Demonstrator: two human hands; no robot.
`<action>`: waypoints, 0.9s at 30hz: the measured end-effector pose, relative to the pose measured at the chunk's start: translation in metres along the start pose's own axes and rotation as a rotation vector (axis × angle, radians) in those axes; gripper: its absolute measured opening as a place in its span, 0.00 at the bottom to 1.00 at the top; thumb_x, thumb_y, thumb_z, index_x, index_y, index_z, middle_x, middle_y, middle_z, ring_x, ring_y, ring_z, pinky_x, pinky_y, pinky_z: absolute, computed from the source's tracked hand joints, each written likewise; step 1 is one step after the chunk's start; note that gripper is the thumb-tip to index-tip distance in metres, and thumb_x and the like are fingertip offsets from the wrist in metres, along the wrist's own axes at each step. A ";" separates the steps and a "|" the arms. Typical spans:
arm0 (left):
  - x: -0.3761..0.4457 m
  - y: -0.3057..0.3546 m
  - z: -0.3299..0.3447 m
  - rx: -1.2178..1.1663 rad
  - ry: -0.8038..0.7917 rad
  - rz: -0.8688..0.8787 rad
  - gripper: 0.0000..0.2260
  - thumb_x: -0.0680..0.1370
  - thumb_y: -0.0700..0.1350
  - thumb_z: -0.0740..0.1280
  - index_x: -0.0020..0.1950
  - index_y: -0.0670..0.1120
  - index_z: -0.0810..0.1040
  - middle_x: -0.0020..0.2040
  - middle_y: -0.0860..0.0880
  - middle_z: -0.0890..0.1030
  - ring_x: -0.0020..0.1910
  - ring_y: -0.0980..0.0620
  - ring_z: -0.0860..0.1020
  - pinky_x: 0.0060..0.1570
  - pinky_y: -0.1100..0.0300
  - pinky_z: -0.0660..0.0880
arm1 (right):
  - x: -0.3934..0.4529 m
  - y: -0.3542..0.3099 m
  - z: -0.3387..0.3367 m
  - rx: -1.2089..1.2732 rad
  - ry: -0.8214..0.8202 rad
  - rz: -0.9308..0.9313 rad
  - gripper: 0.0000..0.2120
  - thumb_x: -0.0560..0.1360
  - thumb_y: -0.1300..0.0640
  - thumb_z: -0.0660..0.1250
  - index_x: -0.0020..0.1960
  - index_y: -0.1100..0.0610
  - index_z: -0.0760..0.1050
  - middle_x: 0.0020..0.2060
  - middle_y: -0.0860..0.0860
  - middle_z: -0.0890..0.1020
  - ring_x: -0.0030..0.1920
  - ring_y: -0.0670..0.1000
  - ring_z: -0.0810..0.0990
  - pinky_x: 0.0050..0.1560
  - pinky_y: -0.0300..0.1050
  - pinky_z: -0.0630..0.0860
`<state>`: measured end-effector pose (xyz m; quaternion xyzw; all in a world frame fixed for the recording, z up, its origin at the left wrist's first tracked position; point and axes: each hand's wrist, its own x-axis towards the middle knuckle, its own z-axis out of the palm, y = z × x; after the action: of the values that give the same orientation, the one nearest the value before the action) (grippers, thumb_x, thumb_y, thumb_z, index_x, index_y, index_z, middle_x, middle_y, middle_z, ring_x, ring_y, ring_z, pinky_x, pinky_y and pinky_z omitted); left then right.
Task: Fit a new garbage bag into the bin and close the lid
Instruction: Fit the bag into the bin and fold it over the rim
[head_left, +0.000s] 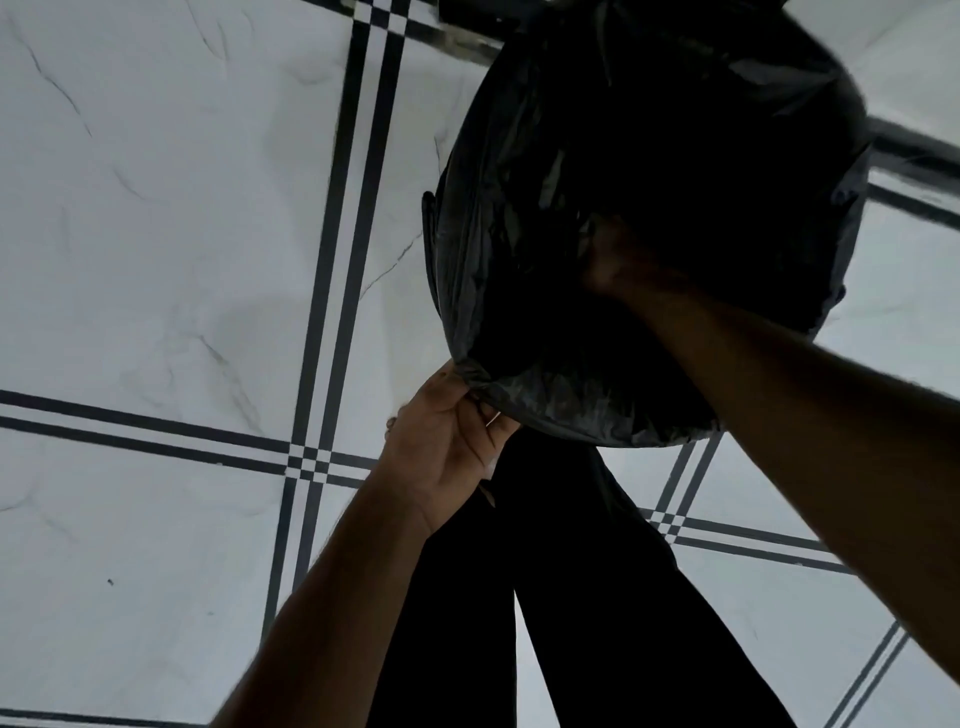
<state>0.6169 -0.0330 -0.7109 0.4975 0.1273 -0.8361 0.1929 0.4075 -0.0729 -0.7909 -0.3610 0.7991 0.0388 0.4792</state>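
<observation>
A black garbage bag (545, 405) lines a round dark bin (429, 218) that stands on the floor in front of me; the bag's edge is folded over the bin's rim. My left hand (441, 447) pinches the bag's folded edge at the near left of the rim. My right hand (618, 260) reaches down inside the bag, its fingers hidden in the dark interior, so its grip is unclear. No lid can be made out.
The floor (156, 234) is white marbled tile with double black grout lines. My legs in dark trousers (571, 597) stand just below the bin. A dark bar or ledge (914, 150) runs behind the bin at upper right.
</observation>
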 end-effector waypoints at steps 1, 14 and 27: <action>0.000 -0.001 0.000 -0.013 -0.004 -0.001 0.13 0.74 0.40 0.62 0.55 0.42 0.79 0.49 0.45 0.86 0.46 0.50 0.86 0.44 0.56 0.84 | -0.004 0.000 -0.005 0.053 0.025 0.015 0.16 0.79 0.64 0.62 0.66 0.65 0.72 0.64 0.61 0.76 0.65 0.58 0.74 0.60 0.43 0.70; -0.007 -0.001 0.008 -0.003 0.025 0.048 0.08 0.77 0.40 0.62 0.52 0.40 0.79 0.44 0.46 0.87 0.42 0.52 0.86 0.38 0.60 0.82 | -0.024 -0.053 0.025 1.104 -0.025 0.245 0.37 0.74 0.32 0.59 0.77 0.51 0.62 0.73 0.52 0.69 0.72 0.54 0.68 0.75 0.50 0.62; -0.042 0.024 0.020 0.839 0.681 0.695 0.07 0.80 0.40 0.62 0.48 0.49 0.79 0.42 0.50 0.81 0.41 0.51 0.79 0.45 0.55 0.76 | -0.037 -0.040 0.004 0.464 0.131 0.106 0.17 0.76 0.62 0.60 0.62 0.53 0.79 0.59 0.55 0.82 0.61 0.56 0.79 0.63 0.48 0.75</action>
<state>0.6300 -0.0544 -0.6651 0.7806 -0.3250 -0.4988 0.1904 0.4452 -0.0810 -0.7526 -0.2007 0.8337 -0.1441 0.4938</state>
